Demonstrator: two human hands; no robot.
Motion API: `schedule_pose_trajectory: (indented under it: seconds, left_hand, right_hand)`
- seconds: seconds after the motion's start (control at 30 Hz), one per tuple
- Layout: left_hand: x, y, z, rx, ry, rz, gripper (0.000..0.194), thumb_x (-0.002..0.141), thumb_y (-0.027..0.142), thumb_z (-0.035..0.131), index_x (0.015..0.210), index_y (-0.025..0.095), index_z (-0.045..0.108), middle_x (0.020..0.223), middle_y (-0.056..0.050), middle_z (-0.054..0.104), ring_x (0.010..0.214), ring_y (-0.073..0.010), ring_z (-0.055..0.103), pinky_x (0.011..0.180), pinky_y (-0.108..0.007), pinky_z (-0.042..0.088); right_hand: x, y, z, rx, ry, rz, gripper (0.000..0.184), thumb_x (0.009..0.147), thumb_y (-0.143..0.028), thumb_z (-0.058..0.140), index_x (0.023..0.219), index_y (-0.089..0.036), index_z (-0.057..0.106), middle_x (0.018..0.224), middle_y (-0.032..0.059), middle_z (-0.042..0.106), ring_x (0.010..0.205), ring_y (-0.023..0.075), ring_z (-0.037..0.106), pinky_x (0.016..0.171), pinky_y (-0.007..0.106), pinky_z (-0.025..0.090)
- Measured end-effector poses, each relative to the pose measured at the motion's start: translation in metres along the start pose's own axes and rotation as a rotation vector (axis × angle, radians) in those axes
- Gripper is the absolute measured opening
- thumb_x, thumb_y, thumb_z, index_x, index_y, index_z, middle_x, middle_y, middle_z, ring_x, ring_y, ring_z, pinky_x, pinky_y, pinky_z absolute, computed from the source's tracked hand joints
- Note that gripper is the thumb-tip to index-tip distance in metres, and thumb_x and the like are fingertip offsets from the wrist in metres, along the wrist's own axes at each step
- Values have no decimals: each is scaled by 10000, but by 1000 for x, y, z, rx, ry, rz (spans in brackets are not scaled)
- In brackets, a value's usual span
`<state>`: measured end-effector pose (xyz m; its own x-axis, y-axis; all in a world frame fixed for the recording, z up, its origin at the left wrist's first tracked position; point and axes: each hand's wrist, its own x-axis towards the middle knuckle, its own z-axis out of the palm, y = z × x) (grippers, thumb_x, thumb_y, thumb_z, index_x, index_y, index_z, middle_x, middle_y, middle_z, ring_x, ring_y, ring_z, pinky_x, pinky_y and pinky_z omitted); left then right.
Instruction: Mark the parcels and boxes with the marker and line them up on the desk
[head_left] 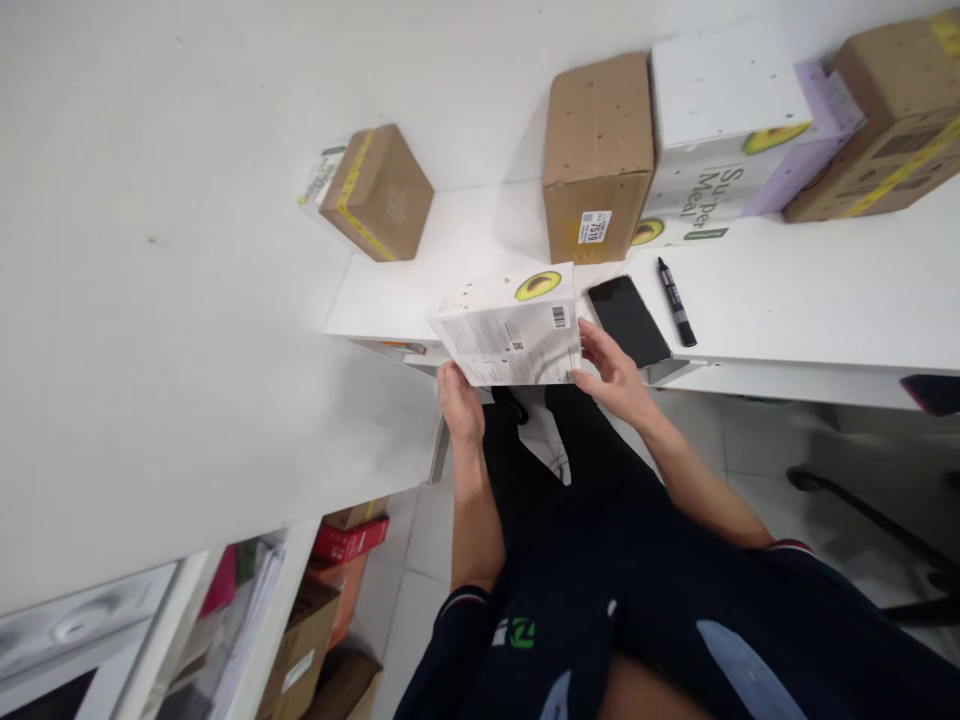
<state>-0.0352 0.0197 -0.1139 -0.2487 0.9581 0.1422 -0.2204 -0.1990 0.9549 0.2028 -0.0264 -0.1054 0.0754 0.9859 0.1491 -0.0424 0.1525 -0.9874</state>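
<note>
Between my two hands is a white carton [491, 345] with an avocado picture, a barcode and fine print, tilted at the front edge of the white desk. My left hand [460, 402] grips its lower left corner. On the right side, my right hand [611, 372] has its thumb and fingers around the carton's edge. Close to my right hand lies a black smartphone [628, 318], and a black marker [676, 303] rests a little farther right.
Along the back of the desk [795, 300] stand a brown box [598, 150], a white avocado-printed box [724, 95] and another brown box [892, 120]. A small taped box [386, 195] sits at the left end. A white panel [187, 300] bounds the left side.
</note>
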Motion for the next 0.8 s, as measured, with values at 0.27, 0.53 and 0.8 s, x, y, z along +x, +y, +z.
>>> schedule_pose_trajectory:
  seconds: [0.27, 0.53, 0.8]
  left_hand:
    - [-2, -3, 16, -71, 52, -18, 444, 865, 667, 653, 923, 237, 556, 988, -31, 646, 990, -164, 645, 952, -304, 498]
    - [7, -22, 18, 6, 46, -18, 512, 777, 689, 744, 934, 244, 546, 949, 11, 602, 937, -136, 620, 944, -284, 492]
    - [1, -21, 9, 136, 8, -62, 499, 832, 701, 677, 1004, 240, 590, 1050, -34, 654, 1051, -176, 646, 1006, -339, 490]
  right_hand:
    - [18, 4, -8, -142, -2, -103, 699, 792, -385, 706, 1457, -338, 492, 1549, 60, 514, 1435, 295, 504, 1244, 512, 363]
    - [38, 2, -8, -341, 54, -63, 699, 741, -203, 612, 1433, -263, 529, 1489, 88, 597, 1382, 305, 563, 1184, 534, 427]
    - [36, 11, -2, -393, 123, -60, 672, 756, -181, 580, 1425, -249, 570, 1361, 116, 662, 1161, 277, 670, 1031, 496, 552]
